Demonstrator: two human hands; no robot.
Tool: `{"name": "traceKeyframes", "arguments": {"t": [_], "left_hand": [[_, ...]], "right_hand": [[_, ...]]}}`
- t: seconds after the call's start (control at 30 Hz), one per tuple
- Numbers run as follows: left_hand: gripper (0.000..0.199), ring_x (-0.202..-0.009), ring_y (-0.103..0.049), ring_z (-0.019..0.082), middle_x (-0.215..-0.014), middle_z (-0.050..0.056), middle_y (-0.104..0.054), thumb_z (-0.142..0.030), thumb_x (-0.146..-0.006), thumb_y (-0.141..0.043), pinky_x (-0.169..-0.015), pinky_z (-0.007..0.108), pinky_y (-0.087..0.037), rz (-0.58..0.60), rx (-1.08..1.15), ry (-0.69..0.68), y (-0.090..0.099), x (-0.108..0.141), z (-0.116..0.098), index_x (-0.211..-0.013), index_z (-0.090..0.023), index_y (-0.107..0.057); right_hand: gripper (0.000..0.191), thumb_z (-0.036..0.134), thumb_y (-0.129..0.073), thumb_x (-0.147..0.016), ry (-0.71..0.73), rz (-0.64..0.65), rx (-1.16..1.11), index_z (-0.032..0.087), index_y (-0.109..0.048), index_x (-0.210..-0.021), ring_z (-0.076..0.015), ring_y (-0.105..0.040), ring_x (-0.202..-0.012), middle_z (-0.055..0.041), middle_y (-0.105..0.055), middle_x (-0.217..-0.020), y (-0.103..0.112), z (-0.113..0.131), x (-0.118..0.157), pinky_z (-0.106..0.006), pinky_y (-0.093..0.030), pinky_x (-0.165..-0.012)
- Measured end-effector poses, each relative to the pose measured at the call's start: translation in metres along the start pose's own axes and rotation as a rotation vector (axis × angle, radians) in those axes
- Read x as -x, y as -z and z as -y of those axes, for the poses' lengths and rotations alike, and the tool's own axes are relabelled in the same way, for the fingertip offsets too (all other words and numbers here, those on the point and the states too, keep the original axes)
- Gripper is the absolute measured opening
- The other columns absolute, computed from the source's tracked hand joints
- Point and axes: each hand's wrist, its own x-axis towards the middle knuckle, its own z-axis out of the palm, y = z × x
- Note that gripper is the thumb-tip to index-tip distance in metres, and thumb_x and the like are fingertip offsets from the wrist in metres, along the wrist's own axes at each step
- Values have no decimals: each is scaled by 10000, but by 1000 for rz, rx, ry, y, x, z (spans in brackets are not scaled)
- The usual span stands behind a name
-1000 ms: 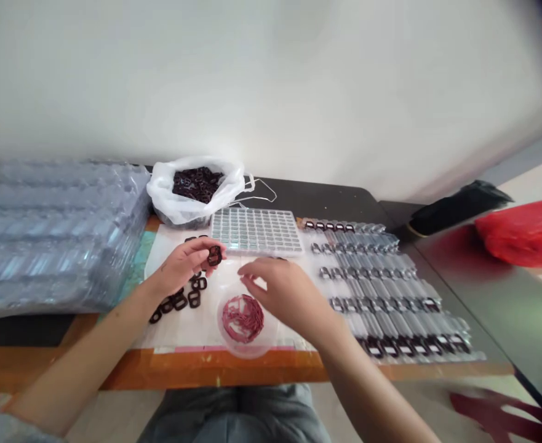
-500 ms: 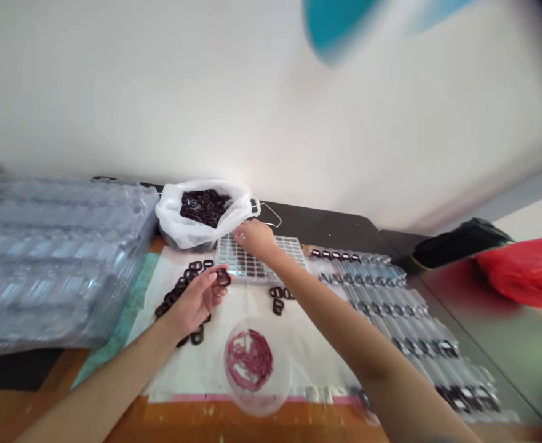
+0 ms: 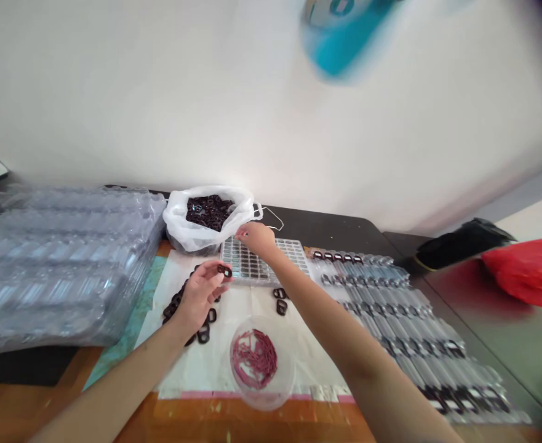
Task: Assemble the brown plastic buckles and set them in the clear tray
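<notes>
Pinched in left hand [image 3: 200,294], dark rectangular buckle [image 3: 224,271]; right hand [image 3: 256,239] over clear gridded tray [image 3: 252,271], grip unclear

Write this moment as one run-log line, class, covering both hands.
left hand: holds dark buckle | right hand: over compartment tray | nearby: pink strands in clear bowl

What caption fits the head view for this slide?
Left hand pinches a dark buckle while the right hand reaches over a clear plastic tray of small compartments.
</notes>
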Motion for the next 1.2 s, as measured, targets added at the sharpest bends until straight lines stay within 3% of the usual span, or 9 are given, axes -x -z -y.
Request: {"name": "traceKeyframes", "arguments": {"t": [0.13,0.3,0.47,0.7,0.77,0.87,0.97,1.1,1.2], "left_hand": [[329,-836,-693,162,-1057,65,-712,-322,-727,-823,-667,231,-567,-49,-196,-237,-1,1,-2,-981,-196,-656],[316,-864,-674,175,-1070,83,-706,-270,-743,-812,-686,264,-575,36,-321,-351,2,2,-3,-1009,-187,-663],[290,-865,-683,189,-1103,103,-711,-260,-777,-784,-666,271,-573,63,-460,-411,5,5,4,-1033,-187,-670],[191,-913,-671,188,-1222,99,-666,-191,-826,-735,-681,263,-562,90,-703,-659,-5,19,3,-1012,-232,-731],[264,-943,-659,194,-1233,95,-641,-251,-810,-767,-686,270,-571,73,-526,-571,-9,20,3,-1068,-240,-711],[385,-738,-649,162,-946,68,-677,-463,-789,-777,-578,255,-554,54,-197,-203,-14,17,3,-1046,-194,-676],[542,-602,-637,145,-750,36,-661,-577,-699,-812,-542,248,-550,104,-83,103,-15,12,3,-992,-143,-674],[560,-640,-689,148,-812,36,-713,-474,-605,-909,-590,226,-575,85,-53,187,-10,9,3,-1008,-156,-685],[539,-667,-710,150,-813,41,-726,-421,-601,-922,-609,200,-579,94,-21,246,-6,8,4,-1014,-153,-703]], "right_hand": [[243,356,-524,-958,20,-57,-191,195,-691,-1030,-166,-653,-965,-49,-723,-1078,11,10,44,-271,-490,-832],[237,422,-625,-847,30,175,-910,192,-676,-870,-162,-641,-841,-46,-705,-961,7,20,101,-278,-506,-734],[285,450,-773,-710,-96,327,-1233,192,-674,-784,-147,-630,-831,-11,-681,-851,0,14,111,-306,-489,-852],[325,468,-821,-668,-85,305,-1364,192,-693,-781,-130,-629,-772,3,-683,-798,-4,7,113,-296,-505,-811],[306,459,-807,-686,-67,210,-1376,194,-685,-779,-123,-628,-762,4,-684,-803,-6,5,115,-286,-512,-787],[252,414,-782,-730,29,127,-1294,191,-687,-798,-124,-638,-758,-10,-700,-826,-8,4,119,-280,-518,-761],[184,371,-722,-797,150,124,-1173,193,-690,-829,-137,-665,-749,-35,-726,-872,-8,7,126,-289,-542,-732],[78,276,-669,-846,247,-24,-953,208,-707,-844,-146,-692,-841,-38,-748,-946,-6,12,131,-281,-557,-790],[70,239,-648,-870,315,-49,-874,216,-714,-867,-147,-693,-865,-33,-750,-953,-7,12,131,-272,-555,-785]]}}
